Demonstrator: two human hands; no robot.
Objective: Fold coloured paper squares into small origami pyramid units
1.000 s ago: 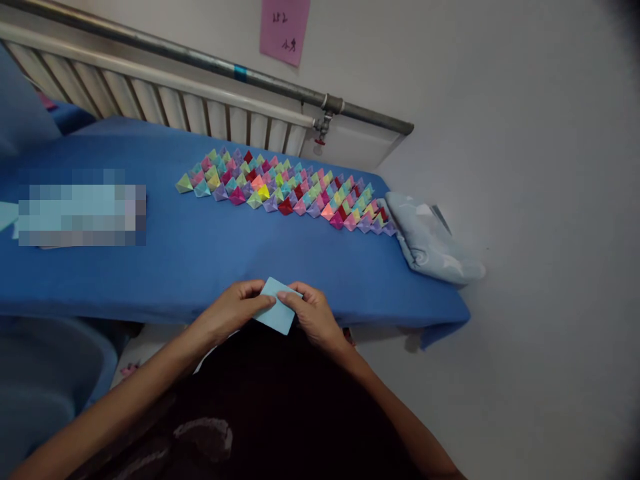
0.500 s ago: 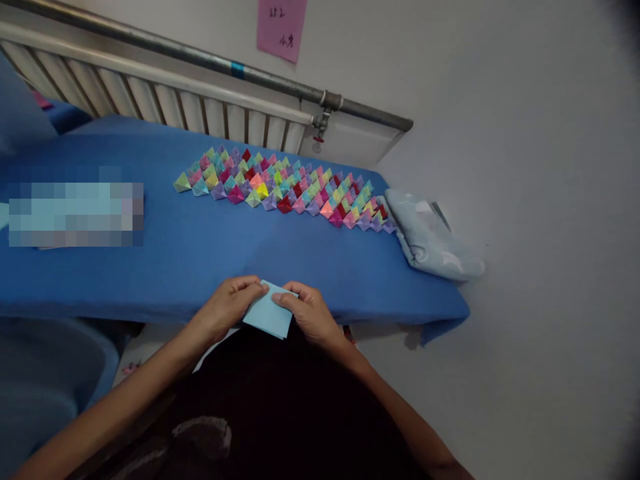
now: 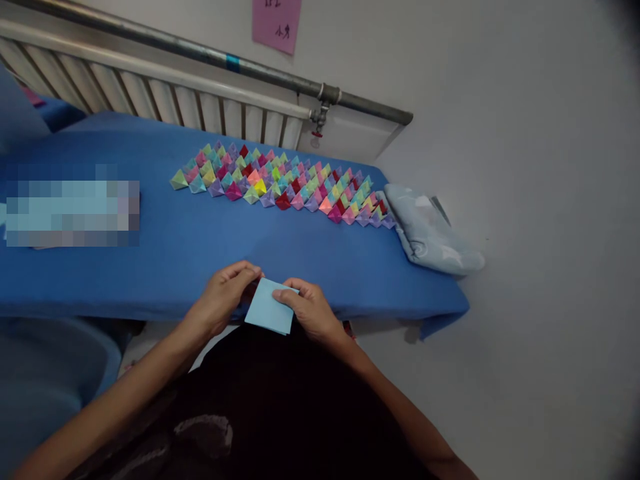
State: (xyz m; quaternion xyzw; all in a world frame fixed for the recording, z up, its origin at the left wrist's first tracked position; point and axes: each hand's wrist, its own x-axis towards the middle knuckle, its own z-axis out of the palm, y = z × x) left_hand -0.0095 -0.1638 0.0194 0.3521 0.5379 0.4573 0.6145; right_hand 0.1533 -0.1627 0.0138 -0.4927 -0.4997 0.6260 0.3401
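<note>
Light-blue folded square paper (image 3: 270, 313): clamped in right hand (image 3: 313, 312)
Left hand (image 3: 225, 293): thumb no longer over paper, fingertips together beside its corner

Plain off-white walls (image 3: 525, 200), meeting near radiator's far end. Pale ribbed radiator (image 3: 157, 97) along back wall, grey metal pipe (image 3: 280, 77) running above it, blue band (image 3: 233, 62) around pipe. Valve (image 3: 321, 118) with red handle at radiator's right end. Pink handwritten note (image 3: 277, 27) on wall above pipe. Long table (image 3: 170, 267) under blue cloth, below radiator. Blue chair (image 3: 40, 367) lower left, partly cut off. Light dim, soft.
</note>
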